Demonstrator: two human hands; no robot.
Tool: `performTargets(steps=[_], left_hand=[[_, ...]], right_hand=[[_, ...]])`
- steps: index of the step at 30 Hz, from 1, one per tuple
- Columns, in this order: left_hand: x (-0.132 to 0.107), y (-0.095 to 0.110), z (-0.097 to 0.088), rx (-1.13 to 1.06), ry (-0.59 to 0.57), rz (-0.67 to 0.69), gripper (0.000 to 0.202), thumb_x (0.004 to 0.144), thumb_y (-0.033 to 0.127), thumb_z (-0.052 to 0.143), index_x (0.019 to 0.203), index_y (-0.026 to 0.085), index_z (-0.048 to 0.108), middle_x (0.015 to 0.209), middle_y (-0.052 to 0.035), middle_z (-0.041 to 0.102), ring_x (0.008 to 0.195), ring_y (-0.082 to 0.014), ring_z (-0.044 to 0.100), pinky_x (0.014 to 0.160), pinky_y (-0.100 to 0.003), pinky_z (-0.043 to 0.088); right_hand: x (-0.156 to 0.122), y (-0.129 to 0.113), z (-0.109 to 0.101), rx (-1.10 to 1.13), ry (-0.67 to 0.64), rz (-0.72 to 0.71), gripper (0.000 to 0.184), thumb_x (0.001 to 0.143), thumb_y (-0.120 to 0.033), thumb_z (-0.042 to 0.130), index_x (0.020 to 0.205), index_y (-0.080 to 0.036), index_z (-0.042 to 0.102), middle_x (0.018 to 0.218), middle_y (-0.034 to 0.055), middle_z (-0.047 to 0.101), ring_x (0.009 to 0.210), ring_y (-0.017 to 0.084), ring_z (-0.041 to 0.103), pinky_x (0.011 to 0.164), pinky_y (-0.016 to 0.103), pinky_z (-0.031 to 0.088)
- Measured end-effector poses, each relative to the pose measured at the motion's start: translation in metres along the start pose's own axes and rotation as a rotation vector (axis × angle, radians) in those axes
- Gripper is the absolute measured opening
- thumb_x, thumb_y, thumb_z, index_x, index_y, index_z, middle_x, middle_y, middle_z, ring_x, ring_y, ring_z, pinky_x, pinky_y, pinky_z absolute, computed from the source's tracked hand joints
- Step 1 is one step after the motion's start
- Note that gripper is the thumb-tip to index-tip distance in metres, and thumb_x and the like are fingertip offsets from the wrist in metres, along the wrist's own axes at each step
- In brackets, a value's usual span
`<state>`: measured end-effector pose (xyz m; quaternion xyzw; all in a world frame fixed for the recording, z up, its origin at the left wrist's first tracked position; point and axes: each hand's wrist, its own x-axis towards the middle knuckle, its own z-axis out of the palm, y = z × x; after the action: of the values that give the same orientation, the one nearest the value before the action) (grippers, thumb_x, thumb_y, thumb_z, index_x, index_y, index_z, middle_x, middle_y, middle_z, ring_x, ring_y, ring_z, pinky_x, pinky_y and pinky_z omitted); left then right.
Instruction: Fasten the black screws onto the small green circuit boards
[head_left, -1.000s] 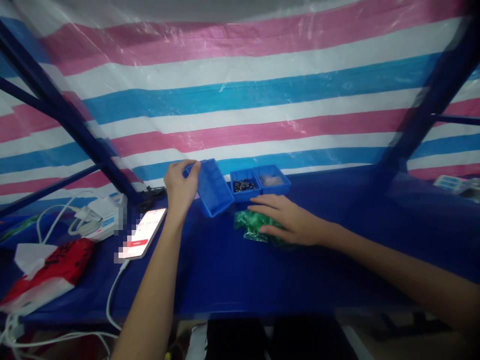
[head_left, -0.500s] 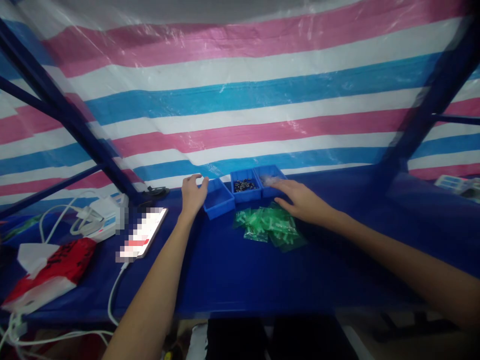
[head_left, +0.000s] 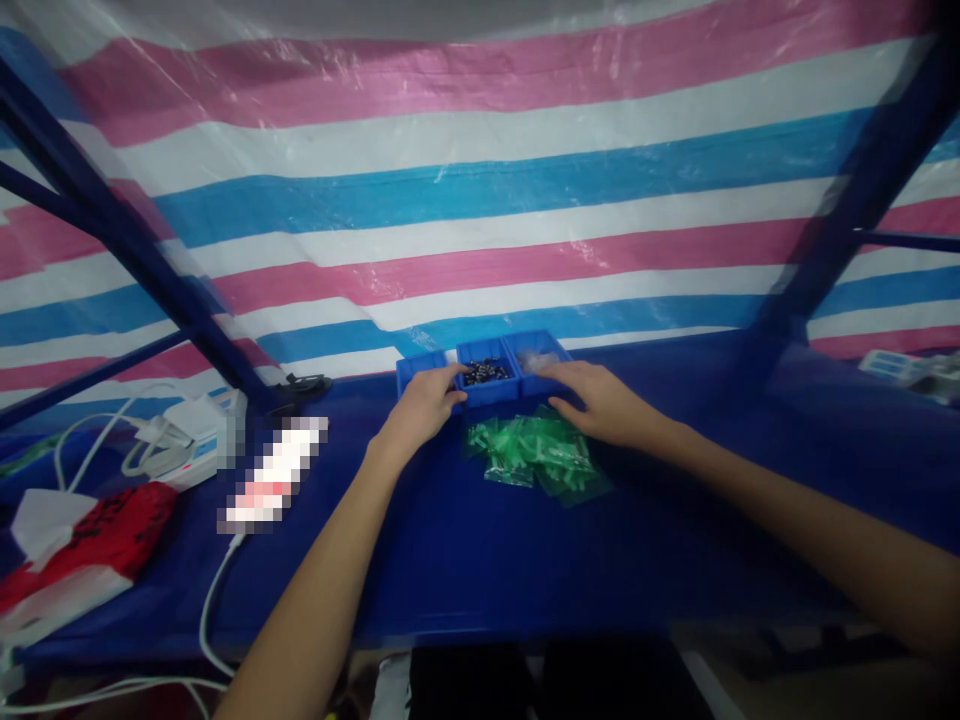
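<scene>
Three small blue bins stand in a row at the back of the blue table. The left bin looks empty, the middle bin holds small dark parts, and the right bin holds pale parts. A heap of small green plastic bags lies in front of them. My left hand lies over the left bin, its loosely bent fingers reaching the middle bin's front left corner. My right hand rests flat and open just behind the bags, with its fingertips at the right bin's front edge.
A phone on a white cable lies at the left, beside a white power strip with plugs and a red and white bag. Dark blue frame posts rise at both sides. A striped tarp hangs behind.
My left hand set the tilted left bin down flat in the row, then slid right to the middle bin. My right hand left the green bags and moved up to the right bin.
</scene>
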<state>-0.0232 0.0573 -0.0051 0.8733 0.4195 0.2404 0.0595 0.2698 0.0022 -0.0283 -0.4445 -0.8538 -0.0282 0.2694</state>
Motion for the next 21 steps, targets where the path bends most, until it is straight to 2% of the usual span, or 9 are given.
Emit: performTargets(steps=[3, 10, 16, 21], left_hand=[[0.0012, -0.0014, 0.0006, 0.017, -0.004, 0.033, 0.035, 0.092, 0.018, 0.051, 0.124, 0.019, 0.063, 0.103, -0.0097, 0.071, 0.097, -0.0248, 0.066, 0.089, -0.041, 0.051], [0.0028, -0.0034, 0.0019, 0.097, -0.018, 0.056, 0.032, 0.095, 0.02, 0.046, 0.116, 0.017, 0.07, 0.101, -0.0117, 0.07, 0.096, -0.0258, 0.065, 0.09, -0.041, 0.05], [-0.0011, 0.001, 0.0018, 0.143, -0.049, 0.054, 0.032, 0.097, 0.031, 0.051, 0.121, 0.019, 0.069, 0.104, -0.0113, 0.067, 0.096, -0.0259, 0.064, 0.089, -0.04, 0.05], [-0.0003, 0.0011, 0.0044, 0.173, -0.053, 0.052, 0.035, 0.099, 0.022, 0.043, 0.12, 0.016, 0.07, 0.098, -0.012, 0.064, 0.089, -0.0239, 0.062, 0.084, -0.038, 0.049]], right_hand=[[0.0004, 0.0007, -0.0007, 0.001, -0.003, 0.006, 0.044, 0.091, -0.024, 0.053, 0.135, -0.025, 0.056, 0.133, 0.0075, 0.064, 0.121, 0.031, 0.059, 0.102, 0.054, 0.048], [-0.0003, -0.0003, -0.0017, 0.009, -0.02, -0.001, 0.045, 0.092, -0.027, 0.054, 0.137, -0.025, 0.055, 0.136, 0.0087, 0.063, 0.125, 0.031, 0.056, 0.105, 0.054, 0.046], [-0.0015, -0.0018, -0.0008, -0.031, -0.03, -0.025, 0.043, 0.093, -0.033, 0.056, 0.134, -0.021, 0.057, 0.135, 0.0124, 0.062, 0.126, 0.033, 0.055, 0.104, 0.055, 0.046], [-0.0018, -0.0017, -0.0011, -0.053, -0.02, -0.049, 0.041, 0.094, -0.031, 0.056, 0.133, -0.018, 0.058, 0.133, 0.0138, 0.064, 0.125, 0.032, 0.057, 0.104, 0.052, 0.047]])
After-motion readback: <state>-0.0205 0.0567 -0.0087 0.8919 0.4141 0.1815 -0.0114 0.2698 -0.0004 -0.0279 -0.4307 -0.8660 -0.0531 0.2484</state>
